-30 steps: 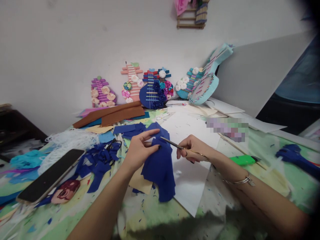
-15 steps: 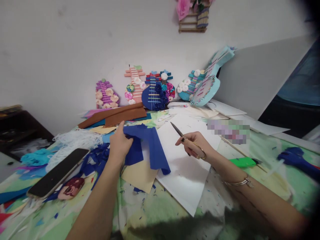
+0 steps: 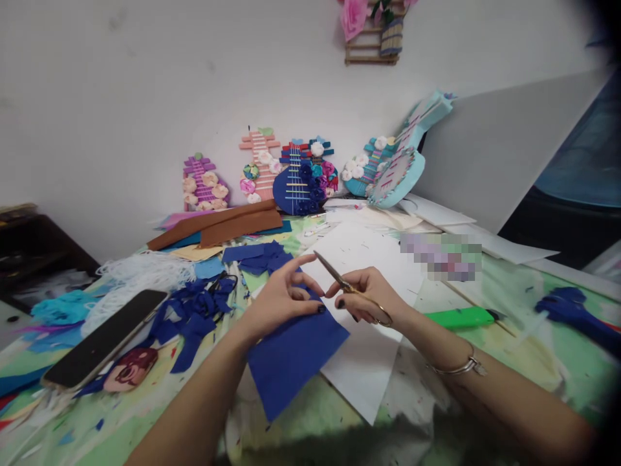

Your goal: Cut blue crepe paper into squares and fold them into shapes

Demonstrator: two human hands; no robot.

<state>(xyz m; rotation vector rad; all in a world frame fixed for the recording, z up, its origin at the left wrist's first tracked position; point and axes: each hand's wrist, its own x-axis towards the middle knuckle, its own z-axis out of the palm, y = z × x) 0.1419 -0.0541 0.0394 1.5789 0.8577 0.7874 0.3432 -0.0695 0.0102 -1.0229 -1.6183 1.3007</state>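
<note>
My left hand is closed on a dark blue sheet of paper or thin cloth, thumb on its near face and fingers bent at its upper edge. The sheet slants down toward me over a large white sheet. In my right hand is a pair of scissors with gold handles, blades together and pointing up and left. Its tip is near my left index fingertip. Right fingertips come close to the blue sheet's top edge; whether they touch it cannot be told.
Left lie a phone, blue scraps and white yarn. Brown sheets lie behind. A green cutter and a blue-handled tool are right. Decorated instrument-shaped crafts lean against the wall.
My left hand has moved right and toward me with a blue sheet, which now hangs broad in front. Blue pieces lie behind it. The scissors have shifted slightly left and down.
</note>
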